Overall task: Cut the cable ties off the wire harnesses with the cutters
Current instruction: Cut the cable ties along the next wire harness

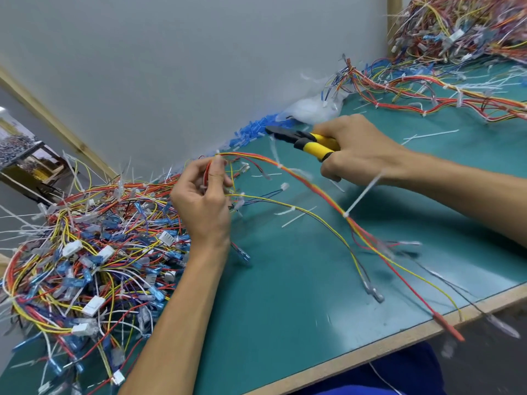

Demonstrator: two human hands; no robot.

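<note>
L hand (204, 199) pinches wire harness (313, 185) w/ cable tie (362, 195); R hand (356, 149) grips cutters (305, 139).

Wire harness (310, 188): red, orange and yellow strands, raised in an arc. White cable tie (362, 195) fastened mid-length, tail tilted upward. Yellow-handled cutters (313, 141) near, not touching.

A teal-green tabletop (285, 295) meets a plain grey wall (199, 67); against it lie a crumpled clear plastic bag (309, 107) and a heap of small blue plastic sleeves (251, 133).

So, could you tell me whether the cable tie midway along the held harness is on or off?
On: the cable tie circles the harness, tail sticking up; the right hand holds the cutters away from it.
</note>
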